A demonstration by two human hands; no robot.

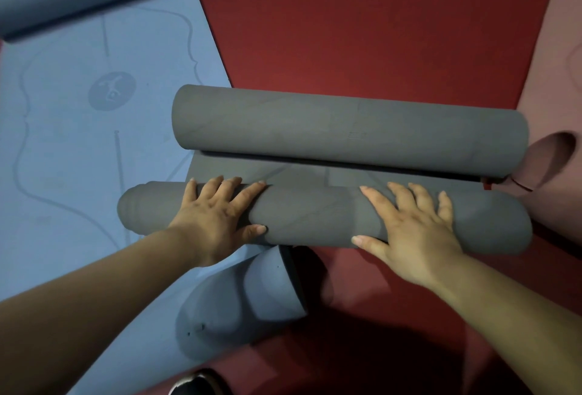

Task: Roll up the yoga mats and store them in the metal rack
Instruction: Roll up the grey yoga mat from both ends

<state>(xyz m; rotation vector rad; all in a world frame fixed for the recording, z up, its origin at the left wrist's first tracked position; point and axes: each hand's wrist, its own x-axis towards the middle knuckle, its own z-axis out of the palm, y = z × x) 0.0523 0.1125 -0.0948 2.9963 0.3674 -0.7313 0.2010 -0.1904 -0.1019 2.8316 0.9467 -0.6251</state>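
Mat roll (315,216) under left hand (214,218), right hand (412,227), round logo (111,90) illegible

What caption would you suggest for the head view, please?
The left hand and right hand press the grey mat roll, over a blue mat and a red mat.

Red surface (362,32) lies open beyond the far grey roll (346,130); blue roll (245,294) crowds nearside.

A plain dark grey rolled foam mat (346,130) and dark red flooring (362,32) are shown; a blue foam mat (78,149) is printed with darker curved lines and a round emblem.
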